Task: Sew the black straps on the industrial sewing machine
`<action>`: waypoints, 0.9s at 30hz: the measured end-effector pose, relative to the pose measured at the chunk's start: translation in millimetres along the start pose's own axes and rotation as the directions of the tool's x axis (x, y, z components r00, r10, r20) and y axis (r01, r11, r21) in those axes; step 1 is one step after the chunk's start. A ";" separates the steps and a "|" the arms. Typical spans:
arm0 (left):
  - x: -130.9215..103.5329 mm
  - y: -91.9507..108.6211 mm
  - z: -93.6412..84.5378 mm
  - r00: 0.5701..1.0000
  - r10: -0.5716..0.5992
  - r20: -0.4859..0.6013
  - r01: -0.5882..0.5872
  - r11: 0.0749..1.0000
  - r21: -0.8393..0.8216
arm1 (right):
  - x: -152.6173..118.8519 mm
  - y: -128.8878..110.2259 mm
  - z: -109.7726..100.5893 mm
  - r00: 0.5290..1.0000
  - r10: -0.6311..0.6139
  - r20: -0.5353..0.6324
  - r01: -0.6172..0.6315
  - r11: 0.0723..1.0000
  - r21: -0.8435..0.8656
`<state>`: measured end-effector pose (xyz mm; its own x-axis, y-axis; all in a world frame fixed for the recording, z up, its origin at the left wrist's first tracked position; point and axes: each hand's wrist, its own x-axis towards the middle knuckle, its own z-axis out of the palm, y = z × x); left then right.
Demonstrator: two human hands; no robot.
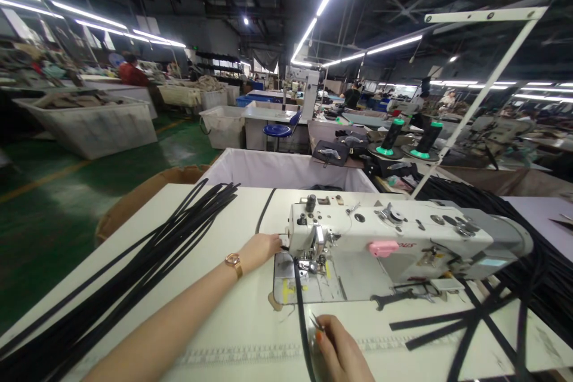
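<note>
A black strap [301, 304] runs from the front of the table up under the presser foot of the white sewing machine [349, 245]. Its far part [265, 209] curves away behind the machine head. My left hand [262, 249], with a watch on the wrist, is closed on the strap just left of the machine head; the fingertips are partly hidden. Low in front of the machine, my right hand [340, 349] is closed around small metal thread snips [316, 321], their tips pointing up and left beside the strap.
Many black straps [170, 250] lie bundled on the left of the table, and cut strips [474, 310] cross at the right. A wrench [394, 297] rests by the machine base. Behind stand a white-lined bin [286, 167] and thread cones [391, 137].
</note>
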<state>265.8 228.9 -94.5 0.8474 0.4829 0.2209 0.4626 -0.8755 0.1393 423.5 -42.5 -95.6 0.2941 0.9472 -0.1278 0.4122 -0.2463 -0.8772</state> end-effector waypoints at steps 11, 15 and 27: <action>-33.3 16.8 -4.3 0.998 -0.063 0.025 0.061 0.997 0.053 | 78.1 -45.7 51.5 0.865 0.259 0.431 -0.500 0.350 0.793; -36.8 17.4 -8.7 0.998 -0.068 0.015 0.067 0.997 0.043 | 102.5 -42.9 59.0 0.853 0.225 0.472 -0.521 0.297 0.800; -39.0 17.7 -7.8 0.999 0.033 0.010 -0.034 0.996 0.087 | 127.6 -46.7 62.7 0.837 0.168 0.521 -0.548 0.268 0.793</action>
<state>238.8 194.7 -93.1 0.8650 0.4533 0.2154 0.4544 -0.8896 0.0473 387.7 102.8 -100.0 -0.1339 0.8580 -0.4959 -0.7343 -0.4220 -0.5317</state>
